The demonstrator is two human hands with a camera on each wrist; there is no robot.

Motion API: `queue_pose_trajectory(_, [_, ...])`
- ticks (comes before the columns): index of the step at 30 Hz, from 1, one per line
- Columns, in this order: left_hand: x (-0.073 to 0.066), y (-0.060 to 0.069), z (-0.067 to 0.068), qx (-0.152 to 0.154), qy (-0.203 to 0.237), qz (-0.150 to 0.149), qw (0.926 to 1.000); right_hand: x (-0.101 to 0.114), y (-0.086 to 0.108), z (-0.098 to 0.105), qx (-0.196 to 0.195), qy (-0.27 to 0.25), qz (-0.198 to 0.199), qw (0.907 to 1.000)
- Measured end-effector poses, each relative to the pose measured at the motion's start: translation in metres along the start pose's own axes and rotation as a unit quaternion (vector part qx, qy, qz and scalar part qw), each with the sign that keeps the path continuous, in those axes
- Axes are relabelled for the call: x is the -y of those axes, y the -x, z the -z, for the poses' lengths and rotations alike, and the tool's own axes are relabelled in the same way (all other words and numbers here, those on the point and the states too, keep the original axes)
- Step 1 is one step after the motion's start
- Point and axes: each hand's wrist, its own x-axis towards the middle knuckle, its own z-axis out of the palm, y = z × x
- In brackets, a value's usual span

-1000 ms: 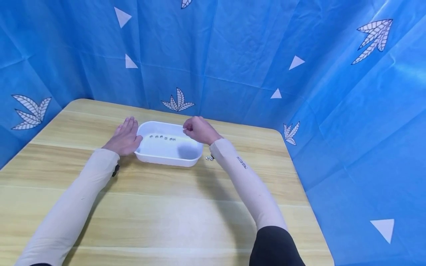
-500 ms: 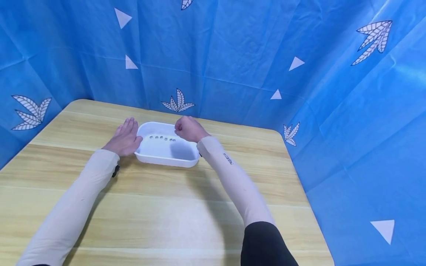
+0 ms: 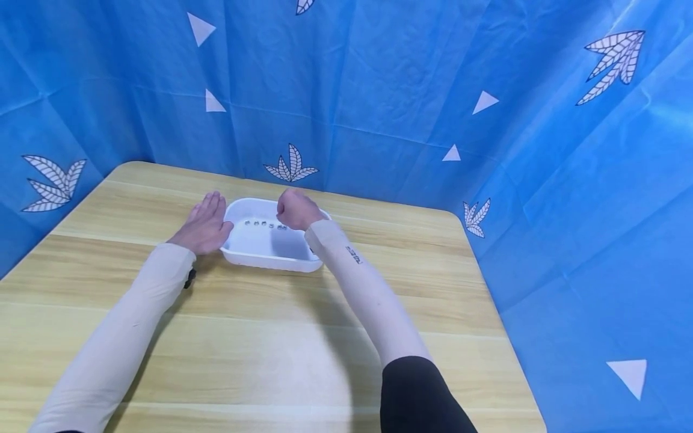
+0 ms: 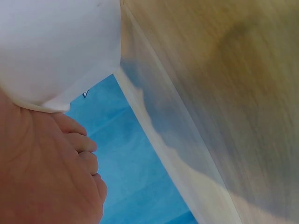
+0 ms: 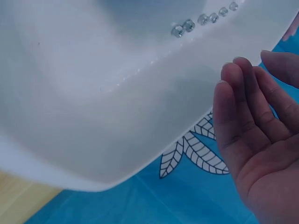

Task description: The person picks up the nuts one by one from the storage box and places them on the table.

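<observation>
My left hand (image 3: 204, 227) rests against the left end of a white oval-cornered tray (image 3: 273, 263), its fingers straight and its thumb at the rim. In the left wrist view, the fingers (image 4: 86, 154) lie beside the tray's outer wall (image 4: 60, 46). Several small clear faceted beads (image 5: 188, 25) sit in a row inside the tray. Above the tray's far right part hovers my right hand (image 3: 299, 209). The right wrist view shows its fingers (image 5: 233, 102) bent and close together, the thumb tip near them. Whether anything lies between the fingertips is hidden.
The tray stands on a wooden table (image 3: 243, 349) towards its far edge. Blue cloth (image 3: 390, 120) printed with leaves and triangles hangs behind the table and along its right side.
My right hand has moved left over the tray, its sleeve now covering the spot where small beads showed on the table beside the tray. The left hand and the bead row look unchanged.
</observation>
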Motion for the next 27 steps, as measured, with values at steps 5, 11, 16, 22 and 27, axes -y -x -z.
queue_pose_trajectory(5, [-0.001,0.001,0.001,0.0,-0.001,0.003,1.0,0.002,-0.006,-0.005,0.016,0.019,-0.028,0.9993])
queue_pose_trajectory(11, [0.0,0.002,0.0,-0.001,-0.001,0.004,1.0,0.007,-0.012,-0.009,0.041,0.061,-0.033,0.9968])
queue_pose_trajectory(16, [0.002,0.0,-0.001,-0.002,0.0,0.004,1.0,0.011,-0.016,-0.014,0.05,0.081,-0.042,0.9946])
queue_pose_trajectory(22, [0.004,0.0,-0.002,-0.006,0.002,0.0,1.0,0.016,-0.023,-0.022,0.054,0.108,-0.049,0.9914])
queue_pose_trajectory(27, [0.001,0.0,-0.001,-0.003,-0.001,0.001,1.0,0.018,-0.029,-0.03,0.055,0.127,-0.059,0.9886])
